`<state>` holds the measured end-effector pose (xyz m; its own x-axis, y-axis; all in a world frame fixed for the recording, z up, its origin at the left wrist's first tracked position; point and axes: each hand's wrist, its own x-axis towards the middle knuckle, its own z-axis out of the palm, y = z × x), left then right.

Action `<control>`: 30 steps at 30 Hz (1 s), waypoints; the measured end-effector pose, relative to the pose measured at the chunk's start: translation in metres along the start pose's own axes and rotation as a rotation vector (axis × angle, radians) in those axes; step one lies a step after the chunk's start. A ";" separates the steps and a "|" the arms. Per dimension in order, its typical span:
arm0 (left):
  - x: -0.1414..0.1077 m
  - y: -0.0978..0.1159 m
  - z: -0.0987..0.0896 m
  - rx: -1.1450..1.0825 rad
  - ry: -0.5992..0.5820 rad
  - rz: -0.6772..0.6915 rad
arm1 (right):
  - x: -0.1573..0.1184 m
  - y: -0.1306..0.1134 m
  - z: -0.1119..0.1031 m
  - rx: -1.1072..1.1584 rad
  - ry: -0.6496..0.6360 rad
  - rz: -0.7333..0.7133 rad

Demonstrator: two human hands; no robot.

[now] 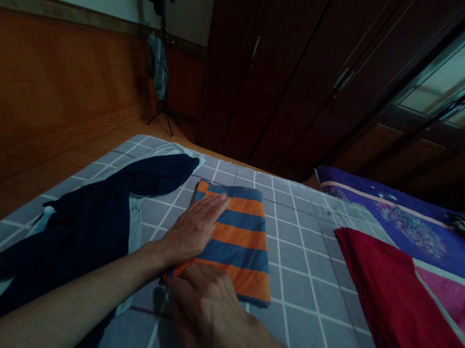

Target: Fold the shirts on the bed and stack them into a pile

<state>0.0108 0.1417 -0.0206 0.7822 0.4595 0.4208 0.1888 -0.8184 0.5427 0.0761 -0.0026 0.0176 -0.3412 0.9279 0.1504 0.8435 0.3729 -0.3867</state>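
A folded cloth with orange and grey-blue stripes [245,237] lies flat on a bed with a grey checked sheet [300,274]. My left hand [197,223] rests flat on its left side, fingers stretched out towards the far edge. At the near left corner, my right hand [208,308] is closed, its fingers curled and pinching the cloth's edge. The fingertips of that hand are partly hidden. Left of the cloth, a dark navy garment [95,207] with pale lining or trim is spread out loosely, partly under my left forearm.
A folded red cloth [387,297] with pink and white parts lies at the right. Beyond it is a purple flowered mattress or blanket [402,219]. A dark wooden wardrobe [279,77] stands past the bed's far edge, with a clothes stand [159,61] to its left.
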 end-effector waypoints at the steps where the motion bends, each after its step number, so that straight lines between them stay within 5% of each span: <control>1: -0.002 0.002 0.002 0.010 -0.099 0.023 | -0.004 0.006 -0.005 0.022 0.032 0.014; 6: -0.011 -0.004 0.006 0.114 -0.464 -0.041 | -0.034 0.060 -0.005 -0.192 0.216 0.143; 10: -0.015 -0.009 0.005 0.159 -0.522 -0.064 | -0.069 0.097 0.014 -0.393 0.159 0.244; 15: -0.015 -0.005 0.005 0.184 -0.553 -0.096 | -0.096 0.100 0.019 -0.430 0.158 0.323; 19: -0.017 0.007 0.008 0.177 -0.517 0.014 | -0.086 0.087 0.009 -0.350 0.143 0.318; 22: -0.018 0.013 0.011 0.165 -0.576 0.048 | -0.067 0.087 0.001 -0.240 -0.003 0.203; 25: -0.019 0.014 0.012 0.176 -0.647 -0.011 | -0.050 0.110 -0.008 -0.228 -0.082 0.177; 30: -0.018 0.013 0.010 0.143 -0.656 -0.009 | -0.040 0.159 -0.024 -0.376 0.009 0.357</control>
<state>0.0052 0.1194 -0.0288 0.9704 0.1989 -0.1368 0.2388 -0.8740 0.4232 0.2341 0.0197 -0.0283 -0.0027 0.9970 0.0773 0.9981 0.0075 -0.0618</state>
